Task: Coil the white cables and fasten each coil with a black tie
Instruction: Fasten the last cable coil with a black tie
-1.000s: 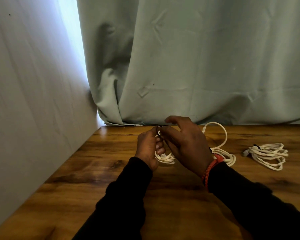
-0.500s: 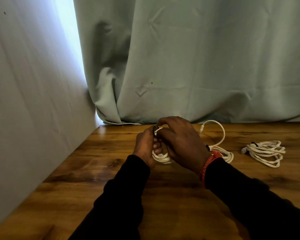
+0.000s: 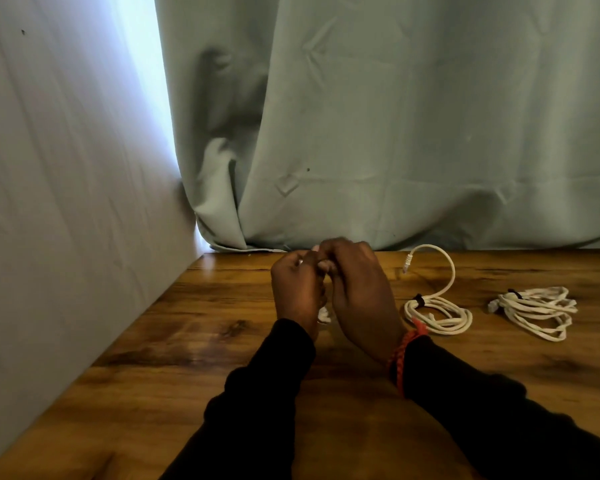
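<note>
Gripping white cable (image 3: pixel 324 314), both hands (image 3: pixel 329 271) closed

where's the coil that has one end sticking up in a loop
In the head view, that coil lies on the wooden table just right of the right hand, between that hand and the other tied coil farther right.

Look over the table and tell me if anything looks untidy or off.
One thing: the middle coil carries a black tie, but its plug end arcs loose above the bundle toward the curtain. The right coil looks neatly bundled. The coil in the hands is mostly hidden.
</note>
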